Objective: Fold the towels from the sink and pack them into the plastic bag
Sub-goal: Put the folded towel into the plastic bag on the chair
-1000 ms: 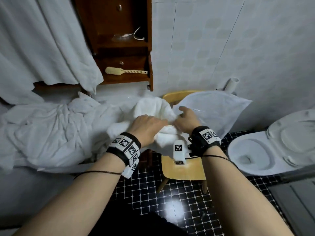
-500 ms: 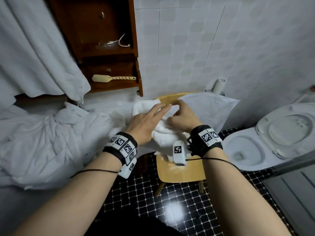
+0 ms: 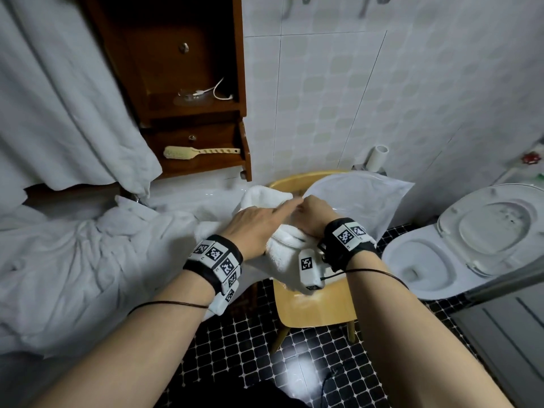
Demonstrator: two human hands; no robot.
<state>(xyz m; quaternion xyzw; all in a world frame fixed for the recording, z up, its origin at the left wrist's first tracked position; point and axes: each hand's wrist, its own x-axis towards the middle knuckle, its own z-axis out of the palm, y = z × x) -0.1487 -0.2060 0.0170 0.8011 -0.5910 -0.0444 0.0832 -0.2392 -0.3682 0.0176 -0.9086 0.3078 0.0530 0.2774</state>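
Presently in hand: folding. One white towel (image 3: 282, 248) is being flattened into a bundle on the chair (image 3: 315, 310); by my judgement it is not yet packed.
next move: calls for a firm hold on both ends of the bundle so the fold keeps, then a lift to the far right into the bag's mouth.
cloth heap (image 3: 73, 260): at the left, crumpled and white, lying over the sink area; probably more to fold.
left hand (image 3: 259, 228): palm down on top of the towel, just left of the other hand.
left fingers (image 3: 281, 207): straight and pressed together, pointing far right; they press the towel and grip nothing.
towel's place: in the middle, under both hands, on the chair seat, with its near edge hanging down.
right hand (image 3: 312, 214): on the towel's right side, next to the bag's edge.
right fingers (image 3: 307, 204): curled under, tips hidden; they seem to pinch a fold of the towel, though this is not certain.
plastic bag (image 3: 362, 198): right of the hands, propped on the chair near the tiled wall.
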